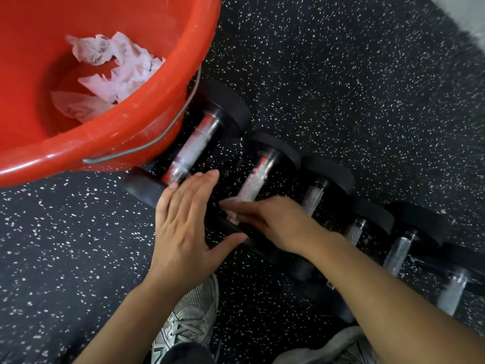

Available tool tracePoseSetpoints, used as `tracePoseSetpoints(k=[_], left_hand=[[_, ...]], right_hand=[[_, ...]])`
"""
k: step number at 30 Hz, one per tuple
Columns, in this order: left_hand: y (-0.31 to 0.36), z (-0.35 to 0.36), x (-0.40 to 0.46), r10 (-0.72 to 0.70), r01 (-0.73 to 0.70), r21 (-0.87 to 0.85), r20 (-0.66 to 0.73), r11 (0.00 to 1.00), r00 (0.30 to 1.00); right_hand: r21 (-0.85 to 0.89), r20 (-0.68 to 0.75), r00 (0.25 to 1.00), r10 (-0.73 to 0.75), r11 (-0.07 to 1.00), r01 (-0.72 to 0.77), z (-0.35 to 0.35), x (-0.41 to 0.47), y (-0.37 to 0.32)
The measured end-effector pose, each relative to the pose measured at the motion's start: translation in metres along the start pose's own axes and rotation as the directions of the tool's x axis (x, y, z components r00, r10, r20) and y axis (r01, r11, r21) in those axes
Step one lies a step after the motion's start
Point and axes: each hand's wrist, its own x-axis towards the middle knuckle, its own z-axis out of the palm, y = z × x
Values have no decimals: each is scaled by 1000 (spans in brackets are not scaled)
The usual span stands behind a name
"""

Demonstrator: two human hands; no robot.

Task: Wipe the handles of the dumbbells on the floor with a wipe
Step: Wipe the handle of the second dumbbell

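Observation:
Several black dumbbells lie in a row on the speckled floor. The leftmost dumbbell (193, 145) has a knurled steel handle with red bands. The second dumbbell (256, 177) lies just to its right. My right hand (275, 222) is closed around the near end of the second dumbbell's handle, pressing a small white wipe (232, 215) against it. My left hand (183, 222) is flat with its fingers spread, resting on the near black head of the leftmost dumbbell. More dumbbells (401, 250) continue to the right.
A big red bucket (147, 111) with a wire handle stands at the upper left, touching the leftmost dumbbell; crumpled used wipes (112, 72) lie inside. My two grey sneakers (189, 319) are at the bottom. The dark speckled rubber floor (341, 74) extends beyond the row.

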Motion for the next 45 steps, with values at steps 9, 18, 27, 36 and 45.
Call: tracePoseSetpoints(k=[9,18,27,36,45], left_hand=[[-1,0,-1,39,-39,20,-29,999,999],[-4,0,-1,36,-36,31,-16,999,999],[-1,-3,-1,36,-36,34,-16,999,999],[7,-6,2,31,-32,68,23,997,999],[49,15,5,153,-155,48,47,987,987]], right_hand=[[199,-251,952,173,972,-124,-21,11,15],[19,-77,995,65,998,-64,-7,6,0],[218,-188,972,142,971,-99,-4,5,5],[168,-131,989,70,985,-47,1,-17,-14],[354,-432,844,318,920,-166,-18,-89,50]])
